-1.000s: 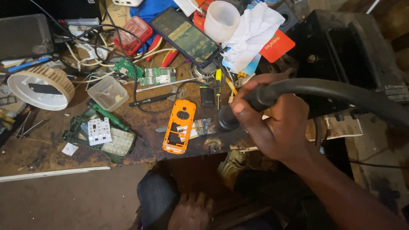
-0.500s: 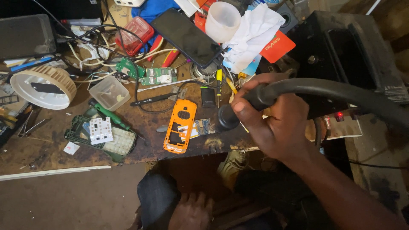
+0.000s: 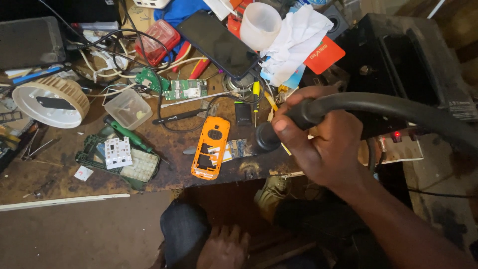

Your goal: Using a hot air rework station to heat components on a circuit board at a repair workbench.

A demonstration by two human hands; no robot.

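Note:
My right hand (image 3: 321,139) grips the black handle of a hot-air tool (image 3: 303,114), whose thick black hose (image 3: 398,107) runs off to the right. The tool's nozzle (image 3: 266,139) points down at a small circuit board (image 3: 234,149) lying beside an orange phone shell (image 3: 210,148) on the worn bench. My left hand (image 3: 221,246) rests low on my knee below the bench edge, fingers loosely apart, holding nothing.
A dark phone (image 3: 219,42), green circuit boards (image 3: 185,88), a clear plastic tub (image 3: 128,107), a white round vented part (image 3: 50,102), a white cup (image 3: 259,25), crumpled tissue (image 3: 298,37), cables and screwdrivers crowd the bench. A black station (image 3: 398,65) with a red light stands at right.

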